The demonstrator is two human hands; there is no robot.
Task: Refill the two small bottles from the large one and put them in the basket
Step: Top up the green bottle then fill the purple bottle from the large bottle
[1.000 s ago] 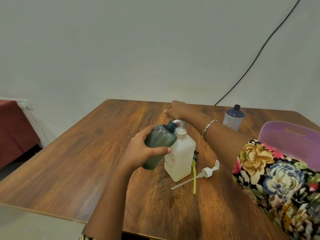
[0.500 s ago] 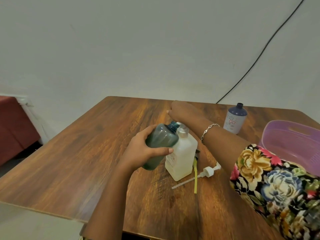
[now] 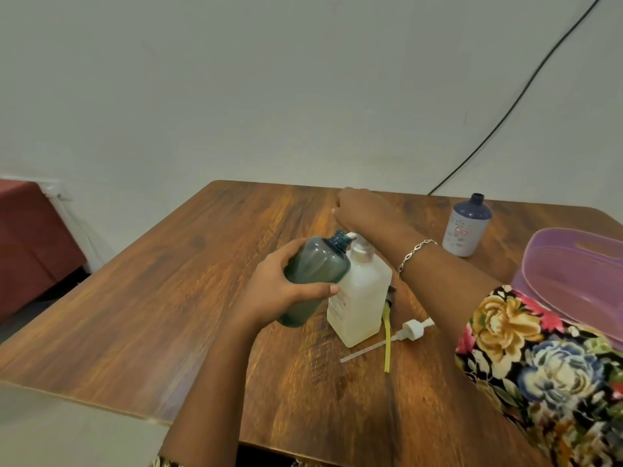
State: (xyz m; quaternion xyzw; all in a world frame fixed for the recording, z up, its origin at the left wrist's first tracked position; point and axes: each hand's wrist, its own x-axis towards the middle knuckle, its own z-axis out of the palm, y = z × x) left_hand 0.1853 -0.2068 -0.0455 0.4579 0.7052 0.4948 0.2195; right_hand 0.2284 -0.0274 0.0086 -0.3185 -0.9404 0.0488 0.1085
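Note:
My left hand (image 3: 286, 291) grips a small green see-through bottle (image 3: 313, 281), tilted with its open neck up against the top of the large white square bottle (image 3: 360, 298). That bottle stands mid-table. Its white pump nozzle (image 3: 352, 235) points into the green bottle's neck. My right hand (image 3: 357, 208) sits over the pump head with its back to me and its fingers hidden on the far side. A second small bottle (image 3: 467, 227), pale with a dark blue top and no cap, stands at the back right. The purple basket (image 3: 553, 261) is at the right edge.
A loose white pump with its tube (image 3: 409, 330) and a yellow-green tube (image 3: 387, 335) lie on the wooden table (image 3: 168, 298) right of the white bottle. A black cable (image 3: 505, 112) runs down the wall. Red furniture (image 3: 27, 237) stands left of the table.
The pump head went down under my right hand and its nozzle shows again now. My left hand has kept the green bottle at the nozzle.

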